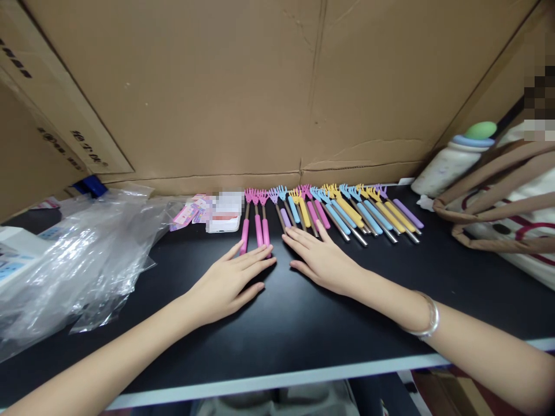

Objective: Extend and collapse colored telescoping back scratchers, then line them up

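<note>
Hand-shaped back scratchers lie in a row along the back of the black table. My left hand (232, 283) rests palm down, fingers extended, with its fingertips at the handle ends of a few pink back scratchers (259, 228). To the right, my right hand (323, 260) lies flat with its fingers stretched out, at the lower ends of a purple back scratcher (285, 217) and its neighbours. Farther right are yellow back scratchers (349, 212) and blue back scratchers (342, 216), some with bare metal rods. Neither hand grips anything.
Clear plastic bags (95, 248) are heaped at the left beside a white box (19, 248). Pink printed cards (191, 211) and a white phone-like item (224, 222) lie left of the scratchers. A bottle (451, 164) and a brown-handled bag (511, 196) stand right. Cardboard (225, 92) walls the back.
</note>
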`<state>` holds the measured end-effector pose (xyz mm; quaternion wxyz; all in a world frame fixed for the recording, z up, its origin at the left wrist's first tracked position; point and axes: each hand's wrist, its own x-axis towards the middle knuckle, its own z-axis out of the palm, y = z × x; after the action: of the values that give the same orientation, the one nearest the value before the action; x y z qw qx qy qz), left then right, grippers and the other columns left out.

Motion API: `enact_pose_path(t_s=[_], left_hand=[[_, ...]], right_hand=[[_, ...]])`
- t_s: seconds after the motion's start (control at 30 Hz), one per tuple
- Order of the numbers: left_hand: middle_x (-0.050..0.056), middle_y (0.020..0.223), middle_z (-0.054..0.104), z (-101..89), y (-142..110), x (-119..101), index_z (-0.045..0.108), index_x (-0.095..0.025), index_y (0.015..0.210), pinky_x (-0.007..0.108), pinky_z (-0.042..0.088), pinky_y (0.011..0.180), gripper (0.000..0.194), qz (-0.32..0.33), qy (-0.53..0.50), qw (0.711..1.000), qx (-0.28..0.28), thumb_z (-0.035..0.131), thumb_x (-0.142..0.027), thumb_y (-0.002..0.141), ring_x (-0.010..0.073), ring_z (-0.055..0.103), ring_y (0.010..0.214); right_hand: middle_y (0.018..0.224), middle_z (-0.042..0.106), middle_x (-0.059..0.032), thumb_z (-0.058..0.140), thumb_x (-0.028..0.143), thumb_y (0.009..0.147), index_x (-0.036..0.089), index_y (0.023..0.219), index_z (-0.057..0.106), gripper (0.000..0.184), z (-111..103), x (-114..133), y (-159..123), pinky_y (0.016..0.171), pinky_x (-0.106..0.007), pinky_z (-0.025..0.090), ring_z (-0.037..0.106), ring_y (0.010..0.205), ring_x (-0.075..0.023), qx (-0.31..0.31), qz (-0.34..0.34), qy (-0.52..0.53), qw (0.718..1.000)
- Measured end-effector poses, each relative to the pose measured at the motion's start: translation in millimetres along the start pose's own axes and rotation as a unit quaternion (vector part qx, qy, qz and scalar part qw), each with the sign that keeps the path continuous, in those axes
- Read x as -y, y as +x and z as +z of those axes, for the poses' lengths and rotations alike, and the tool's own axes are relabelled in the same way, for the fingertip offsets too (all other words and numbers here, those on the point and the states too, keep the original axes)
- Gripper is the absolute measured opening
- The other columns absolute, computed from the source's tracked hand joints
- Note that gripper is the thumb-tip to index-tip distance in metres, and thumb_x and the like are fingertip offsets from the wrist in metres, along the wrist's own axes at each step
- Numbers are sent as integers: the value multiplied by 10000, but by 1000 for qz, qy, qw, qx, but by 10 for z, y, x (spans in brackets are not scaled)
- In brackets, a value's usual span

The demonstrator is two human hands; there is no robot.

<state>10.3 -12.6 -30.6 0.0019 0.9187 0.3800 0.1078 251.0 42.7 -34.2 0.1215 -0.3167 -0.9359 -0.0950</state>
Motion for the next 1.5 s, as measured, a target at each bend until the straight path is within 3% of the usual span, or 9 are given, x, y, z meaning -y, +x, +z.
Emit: enact_pose_path(t_s=[0.43, 0.67, 0.87, 1.2, 1.37, 1.5], left_hand=[[50, 1457, 347, 21, 4, 4, 340, -245, 1379, 491, 94, 1147, 456, -12, 13, 1000, 5, 366, -329, 932, 171, 316, 1347], [37, 1464, 340, 13, 5, -6, 352, -256, 1371, 451, 134, 1151, 451, -14, 17, 1000, 6, 379, -309, 925, 170, 303, 1352], [31, 1472, 327, 6, 1, -19, 378, -269, 1344, 468, 141, 1146, 420, -14, 10, 1000, 10, 376, -285, 925, 170, 289, 1359], [33, 1443, 380, -1, 13, -2, 382, -272, 1343, 506, 171, 1129, 419, -23, -2, 1000, 20, 369, -313, 926, 193, 298, 1352], [27, 1445, 376, -6, 11, -7, 384, -281, 1341, 500, 209, 1119, 419, -30, -9, 999, 22, 376, -318, 924, 203, 305, 1347], [25, 1442, 377, -7, 13, -4, 418, -275, 1313, 476, 230, 1116, 396, -28, -10, 999, 16, 380, -323, 922, 203, 304, 1342]], right_hand=[[1331, 505, -119, 381, 376, 928, 130, 1294, 490, 455, -74, 194, -70, 1085, -532, 221, 445, 1240, -227, -14, -44, -27, 999], [1337, 507, -84, 357, 364, 937, 168, 1268, 521, 418, -113, 227, -71, 1071, -482, 269, 439, 1238, -219, -10, -24, -8, 1000], [1357, 478, -116, 339, 412, 938, 180, 1296, 490, 452, -103, 181, -76, 1065, -532, 230, 414, 1254, -256, -7, 13, -37, 999], [1272, 552, -97, 372, 388, 934, 152, 1252, 516, 421, -166, 225, -85, 1068, -486, 235, 498, 1150, -214, -8, -32, 3, 999], [1103, 618, -74, 404, 343, 925, 174, 1116, 594, 318, -230, 257, -68, 919, -366, 371, 563, 965, -182, -4, -54, 19, 998], [916, 620, -52, 409, 318, 923, 179, 930, 618, 251, -280, 279, -63, 747, -295, 375, 552, 772, -144, 0, -65, 20, 998]])
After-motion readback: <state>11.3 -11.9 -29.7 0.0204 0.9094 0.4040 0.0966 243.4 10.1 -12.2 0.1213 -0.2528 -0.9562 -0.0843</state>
